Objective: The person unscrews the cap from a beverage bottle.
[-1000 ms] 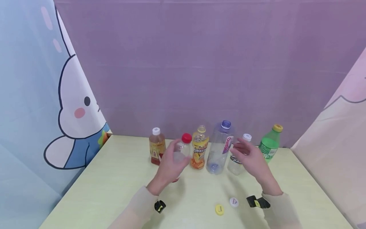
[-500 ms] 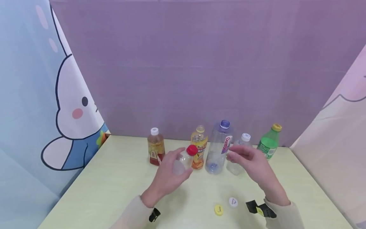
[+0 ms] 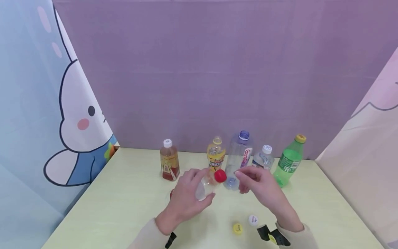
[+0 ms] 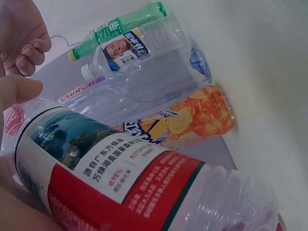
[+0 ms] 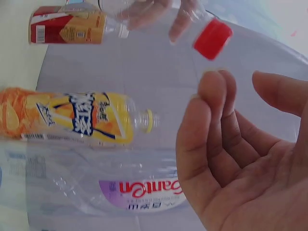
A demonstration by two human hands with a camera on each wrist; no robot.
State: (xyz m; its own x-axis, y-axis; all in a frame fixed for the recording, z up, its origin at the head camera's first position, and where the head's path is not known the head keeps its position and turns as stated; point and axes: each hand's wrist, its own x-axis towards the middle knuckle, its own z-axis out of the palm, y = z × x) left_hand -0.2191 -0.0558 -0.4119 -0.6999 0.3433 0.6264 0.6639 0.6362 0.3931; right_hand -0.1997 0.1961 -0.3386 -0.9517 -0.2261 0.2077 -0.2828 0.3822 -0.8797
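Note:
My left hand [image 3: 185, 197] grips a clear plastic water bottle [image 3: 205, 189], tilted with its red cap [image 3: 220, 176] toward the right. The left wrist view shows the red and white label [image 4: 110, 168] around its body. My palm and fingers cover part of the bottle in the head view. Just right of the cap is my right hand [image 3: 262, 185], its fingers bent loosely. In the right wrist view, thumb and fingertips [image 5: 211, 84] stand apart below the cap, with nothing between them.
Behind my hands stand a brown tea bottle [image 3: 169, 163], an uncapped orange drink bottle [image 3: 216, 155], a large uncapped clear bottle [image 3: 237, 159], a white-capped water bottle [image 3: 262, 160] and a green bottle [image 3: 289, 162]. A yellow cap [image 3: 237, 228] and a white cap [image 3: 253, 220] lie on the table [image 3: 93, 207].
My left hand has drawn the water bottle nearer and tipped its red cap down to the right. The right hand has moved left toward that cap.

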